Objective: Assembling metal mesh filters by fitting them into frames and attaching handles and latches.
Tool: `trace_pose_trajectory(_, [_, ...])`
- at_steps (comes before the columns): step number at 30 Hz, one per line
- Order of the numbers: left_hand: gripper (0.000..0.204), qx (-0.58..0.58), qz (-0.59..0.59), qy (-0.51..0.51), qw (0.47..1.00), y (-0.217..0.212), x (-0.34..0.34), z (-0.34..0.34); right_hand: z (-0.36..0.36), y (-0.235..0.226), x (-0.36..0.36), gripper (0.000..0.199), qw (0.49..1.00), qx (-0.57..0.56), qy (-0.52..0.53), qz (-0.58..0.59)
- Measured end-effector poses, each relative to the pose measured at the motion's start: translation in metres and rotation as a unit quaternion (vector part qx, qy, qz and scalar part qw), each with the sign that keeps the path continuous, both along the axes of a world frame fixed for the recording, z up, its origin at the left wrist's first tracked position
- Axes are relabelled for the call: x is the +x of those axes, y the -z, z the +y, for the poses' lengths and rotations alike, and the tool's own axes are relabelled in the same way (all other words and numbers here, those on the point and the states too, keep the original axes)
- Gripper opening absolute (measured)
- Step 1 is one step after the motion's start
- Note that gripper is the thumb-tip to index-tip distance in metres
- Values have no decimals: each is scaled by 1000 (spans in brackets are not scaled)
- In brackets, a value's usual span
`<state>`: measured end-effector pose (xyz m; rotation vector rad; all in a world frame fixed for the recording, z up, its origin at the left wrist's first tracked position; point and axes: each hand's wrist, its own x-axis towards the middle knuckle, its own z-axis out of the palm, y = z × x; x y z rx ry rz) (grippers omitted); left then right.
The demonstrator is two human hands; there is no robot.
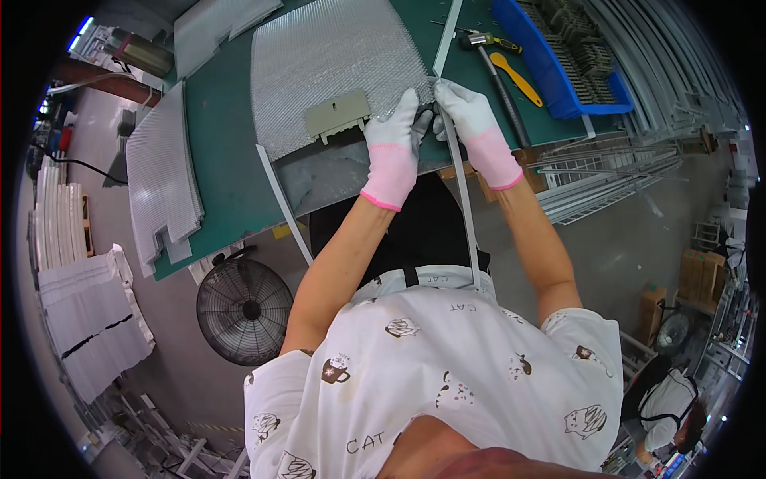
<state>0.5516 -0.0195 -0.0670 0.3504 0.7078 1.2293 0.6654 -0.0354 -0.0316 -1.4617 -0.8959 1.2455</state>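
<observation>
A silvery mesh sheet [335,56] lies on the green-topped table in front of me. My left hand [392,144], in a white and pink glove with a grey palm, is closed at the sheet's near right corner, thumb on top and fingers partly hidden. Close beside it, my right hand [479,132], gloved alike, pinches a thin pale metal strip [464,199] that runs down toward my waist. Another pale strip [448,32] extends away from the same corner along the sheet's right side. A beige notched plate [338,115] rests on the mesh by my left hand.
Right of the hands lie a hammer [503,92], a yellow tool [517,78] and a blue bin [550,72] of beige pieces. More mesh sheets [163,160] sit at left. A strip [283,203] overhangs the near edge; a fan [250,310] stands below.
</observation>
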Motion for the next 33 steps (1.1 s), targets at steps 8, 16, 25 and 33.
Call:
trace_pose_trajectory(8, [14, -25, -20, -20, 999, -3, 1, 0, 2, 4, -3, 42, 999, 4, 33, -3])
trace_pose_trajectory(16, [16, -16, -32, -19, 999, 1, 2, 2, 14, 22, 2, 43, 963, 60, 27, -261])
trace_pose_trajectory(25, [16, -1, -7, -9, 1000, 4, 1, 2, 16, 18, 7, 42, 993, 97, -65, -10])
trace_pose_trajectory(33, [19, 13, 55, 16, 998, -4, -4, -5, 22, 6, -3, 42, 996, 17, -80, -25])
